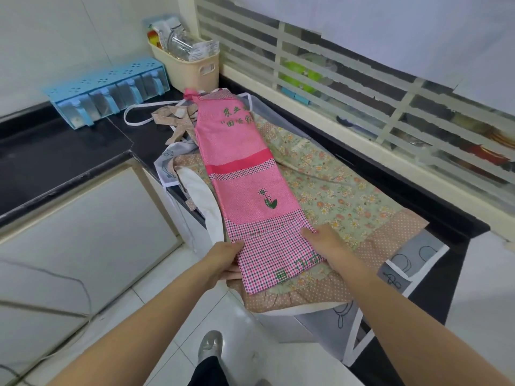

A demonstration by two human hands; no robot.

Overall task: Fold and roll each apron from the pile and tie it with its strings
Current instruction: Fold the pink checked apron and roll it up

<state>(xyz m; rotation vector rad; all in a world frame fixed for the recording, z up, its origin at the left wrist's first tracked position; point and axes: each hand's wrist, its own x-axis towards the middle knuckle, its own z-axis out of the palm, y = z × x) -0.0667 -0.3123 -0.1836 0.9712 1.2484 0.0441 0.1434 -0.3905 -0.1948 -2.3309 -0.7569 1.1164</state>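
A pink apron (239, 151), folded lengthwise into a long narrow strip, lies on top of the pile on the black counter (55, 151). It has green lettering near its far end and a checked hem near me. My left hand (223, 260) grips the hem's left edge, thumb on top and fingers under. My right hand (326, 243) holds the hem's right edge, thumb on the cloth. Under it lie a green floral apron (342, 196) with a dotted beige border and a grey-and-white apron (412, 263). Loose strings (145, 112) trail at the far end.
A blue spice rack (108, 90) and a beige basket (189, 68) stand at the counter's back corner. A slatted window (362, 87) runs along the right. White cabinet doors (83, 227) and tiled floor are below on the left. My foot (210, 346) shows on the floor.
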